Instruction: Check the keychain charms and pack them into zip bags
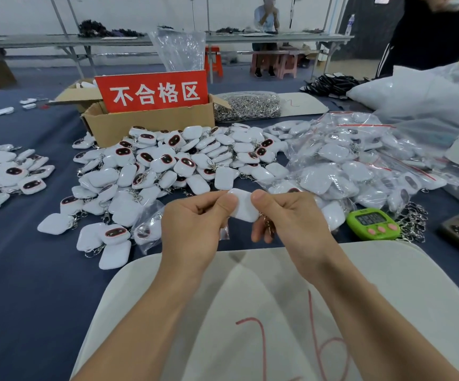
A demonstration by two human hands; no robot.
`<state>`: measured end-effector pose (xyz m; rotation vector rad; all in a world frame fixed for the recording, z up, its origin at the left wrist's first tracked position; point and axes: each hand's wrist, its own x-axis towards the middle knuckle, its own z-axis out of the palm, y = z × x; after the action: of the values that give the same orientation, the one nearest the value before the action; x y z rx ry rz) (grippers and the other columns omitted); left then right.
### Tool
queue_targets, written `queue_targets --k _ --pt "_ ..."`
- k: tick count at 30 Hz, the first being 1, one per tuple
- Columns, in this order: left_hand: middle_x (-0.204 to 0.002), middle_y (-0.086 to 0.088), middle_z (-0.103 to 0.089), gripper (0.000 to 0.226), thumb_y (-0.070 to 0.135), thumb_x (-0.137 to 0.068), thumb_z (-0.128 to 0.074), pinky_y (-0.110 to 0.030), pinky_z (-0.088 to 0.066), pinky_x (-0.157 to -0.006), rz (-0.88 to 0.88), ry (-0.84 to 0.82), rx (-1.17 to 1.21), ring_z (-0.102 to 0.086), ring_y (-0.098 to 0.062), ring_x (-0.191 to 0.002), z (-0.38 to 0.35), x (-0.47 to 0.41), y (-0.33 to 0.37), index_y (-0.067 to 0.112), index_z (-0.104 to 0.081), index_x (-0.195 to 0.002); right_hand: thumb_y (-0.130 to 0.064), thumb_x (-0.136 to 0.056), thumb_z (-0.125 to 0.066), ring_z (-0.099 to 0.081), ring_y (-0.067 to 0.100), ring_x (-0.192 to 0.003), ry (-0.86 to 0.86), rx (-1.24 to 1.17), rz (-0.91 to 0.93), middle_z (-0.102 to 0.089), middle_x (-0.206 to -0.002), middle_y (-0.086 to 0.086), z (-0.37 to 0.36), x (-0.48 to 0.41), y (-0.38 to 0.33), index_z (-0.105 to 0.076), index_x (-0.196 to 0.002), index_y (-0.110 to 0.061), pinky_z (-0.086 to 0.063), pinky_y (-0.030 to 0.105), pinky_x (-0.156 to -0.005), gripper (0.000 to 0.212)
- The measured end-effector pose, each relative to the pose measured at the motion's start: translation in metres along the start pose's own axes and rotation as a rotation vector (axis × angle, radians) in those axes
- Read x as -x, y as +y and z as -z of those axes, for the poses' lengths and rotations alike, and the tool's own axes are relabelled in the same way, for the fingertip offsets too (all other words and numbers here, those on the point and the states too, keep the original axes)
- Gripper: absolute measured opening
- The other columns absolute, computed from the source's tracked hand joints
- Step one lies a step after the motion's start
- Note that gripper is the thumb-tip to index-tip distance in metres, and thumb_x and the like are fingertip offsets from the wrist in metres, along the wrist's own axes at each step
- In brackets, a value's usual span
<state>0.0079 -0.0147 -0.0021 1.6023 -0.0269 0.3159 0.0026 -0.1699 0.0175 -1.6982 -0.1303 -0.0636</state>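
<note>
We pinch a white rounded-square plastic keychain charm (pixel 243 206) between the thumbs and curled fingers of our left hand (pixel 192 224) and right hand (pixel 291 218); its metal chain (pixel 268 225) dangles beside our right fingers.

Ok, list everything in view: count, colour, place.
held charm: one, white, between both hands
loose charms: many, white with dark faces, heaps mid-table and far left
bagged charms: many, white in clear zip bags, right
box: one, brown, behind the heap
sign: one, red, standing in the box
key rings: bagful, silver, right of the box
timer: one, green, right of the hands
mat: one, off-white, under the arms
left hand: one, pinches the charm's left end
right hand: one, pinches its right end
</note>
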Motion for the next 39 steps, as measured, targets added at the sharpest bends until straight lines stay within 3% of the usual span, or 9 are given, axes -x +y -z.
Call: queue_targets --k 7,10,12,16,20,24,28,35,39 --pt "-0.066 0.007 -0.071 0.012 0.044 -0.084 -0.072 -0.016 -0.048 -0.058 -0.099 0.124 -0.218 -0.057 0.002 -0.057 -0.003 0.006 0.003 0.056 -0.075 -0.081 -0.006 -0.089 -0.073 -0.056 0.011 -0.058 0.048 -0.143 -0.033 -0.069 -0.064 0.000 0.003 -0.002 0.003 -0.082 -0.080 -0.022 -0.049 0.019 -0.058 0.020" --pt "-0.105 0.022 -0.066 0.039 0.033 -0.088 -0.074 -0.021 -0.043 -0.091 -0.242 0.240 -0.626 -0.056 -0.002 -0.104 0.005 0.003 0.004 0.037 -0.069 -0.126 -0.013 -0.088 -0.074 -0.048 0.010 -0.051 0.204 -0.095 -0.104 -0.060 -0.055 -0.002 0.004 -0.006 0.009 -0.080 -0.073 -0.025 -0.045 0.020 -0.055 0.020" --pt "-0.143 0.011 -0.050 0.078 0.016 -0.080 -0.075 -0.029 -0.029 -0.116 -0.197 0.133 -0.822 -0.035 -0.012 -0.139 0.017 -0.006 0.006 0.024 -0.045 -0.151 -0.019 -0.087 -0.076 -0.048 0.011 -0.050 0.270 -0.077 -0.152 -0.062 -0.056 -0.004 0.006 -0.009 0.011 -0.078 -0.067 -0.023 -0.045 0.024 -0.060 0.020" --pt "-0.169 0.011 -0.018 0.114 0.029 -0.058 -0.068 -0.037 -0.015 -0.127 0.004 -0.260 -0.962 -0.013 -0.008 -0.153 0.036 -0.013 0.010 0.032 -0.022 -0.162 -0.027 -0.084 -0.079 -0.054 0.010 -0.053 0.252 -0.071 -0.175 -0.075 -0.068 -0.002 0.007 -0.009 0.011 -0.079 -0.066 -0.023 -0.047 0.027 -0.063 0.019" --pt "-0.168 0.015 -0.017 0.122 0.026 -0.058 -0.074 -0.038 -0.014 -0.124 0.036 -0.337 -0.989 -0.009 0.006 -0.138 0.038 -0.017 0.003 0.039 -0.011 -0.162 -0.035 -0.081 -0.076 -0.052 0.011 -0.055 0.279 0.069 -0.196 -0.075 -0.069 -0.003 0.004 -0.008 0.014 -0.077 -0.065 -0.026 -0.049 0.035 -0.065 0.019" --pt "-0.150 0.014 -0.046 0.118 0.036 -0.063 -0.078 -0.036 -0.011 -0.124 0.066 -0.313 -0.947 -0.026 -0.009 -0.137 0.035 -0.021 -0.004 0.043 -0.011 -0.160 -0.027 -0.088 -0.070 -0.050 0.005 -0.045 0.250 0.165 -0.211 -0.073 -0.064 -0.003 0.003 -0.009 0.015 -0.075 -0.064 -0.022 -0.046 0.029 -0.058 0.025" --pt "-0.113 0.022 -0.054 0.100 0.038 -0.074 -0.075 -0.038 -0.024 -0.118 -0.053 -0.238 -0.941 -0.029 0.001 -0.093 0.027 -0.019 -0.011 0.043 -0.021 -0.157 -0.023 -0.090 -0.064 -0.052 0.008 -0.046 0.207 0.185 -0.221 -0.073 -0.064 0.000 -0.002 -0.009 0.016 -0.074 -0.063 -0.017 -0.048 0.028 -0.058 0.029" --pt "-0.134 0.008 -0.067 0.076 0.027 -0.073 -0.075 -0.037 -0.022 -0.121 -0.350 -0.197 -0.822 -0.026 0.010 -0.120 0.007 -0.005 -0.006 0.032 -0.054 -0.146 -0.021 -0.090 -0.067 -0.049 0.007 -0.046 0.112 0.168 -0.150 -0.070 -0.058 -0.002 -0.007 -0.008 0.015 -0.073 -0.066 -0.011 -0.040 0.016 -0.048 0.026" --pt "-0.114 0.023 -0.066 0.063 0.017 -0.079 -0.075 -0.039 -0.041 -0.108 -0.390 -0.190 -0.656 -0.039 0.029 -0.106 0.005 -0.004 -0.008 0.034 -0.062 -0.138 -0.010 -0.090 -0.059 -0.048 0.004 -0.055 0.077 0.083 -0.006 -0.068 -0.063 -0.002 -0.010 -0.006 0.013 -0.076 -0.077 -0.014 -0.042 0.020 -0.057 0.022"
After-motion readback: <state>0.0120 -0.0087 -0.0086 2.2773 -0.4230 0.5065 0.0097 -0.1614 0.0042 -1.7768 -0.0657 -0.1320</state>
